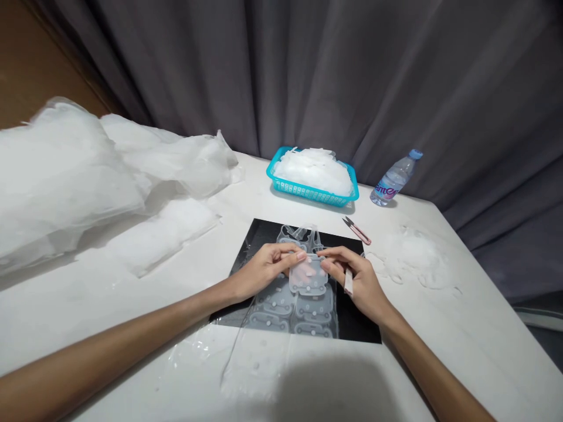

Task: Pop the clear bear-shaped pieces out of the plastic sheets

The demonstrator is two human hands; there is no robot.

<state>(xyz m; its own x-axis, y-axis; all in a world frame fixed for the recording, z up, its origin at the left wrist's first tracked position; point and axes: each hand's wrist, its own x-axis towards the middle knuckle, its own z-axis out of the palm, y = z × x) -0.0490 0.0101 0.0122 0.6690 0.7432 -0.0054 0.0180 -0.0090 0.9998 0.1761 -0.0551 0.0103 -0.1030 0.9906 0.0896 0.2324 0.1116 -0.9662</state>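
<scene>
Two bare hands at work over a white tabletop (475, 328). Left grip (264, 266) closed on the upper left edge of a translucent rounded panel (308, 280), thumb on the near face, fingers partly visible through it from behind. Right grip (361, 278) closed at the panel's upper right corner, thumb and forefinger at the edge; a pale narrow item (348, 281) lies against the same hand, its type unclear.

Panel sits between the two grips, above a black board (356, 319). More translucent panels (313, 309) lie in overlapping rows on the board, below and beyond the held one; whether it is joined to them, cannot tell. Clear film (257, 357) spreads over the near edge of the board, on the wearer's side of the grips.

Just beyond the right grip: small pink-handled snips (360, 232), blades open. Right of that grip, a loose heap of clear scraps (420, 258). Farther out beyond both grips, a turquoise basket (312, 193) heaped with whitish pieces (314, 169); right of it, an upright water bottle (393, 180), blue cap. Left of the left grip, large filled translucent bags (57, 176) and a smaller flat packet (165, 237). Grey curtain (211, 64) behind.
</scene>
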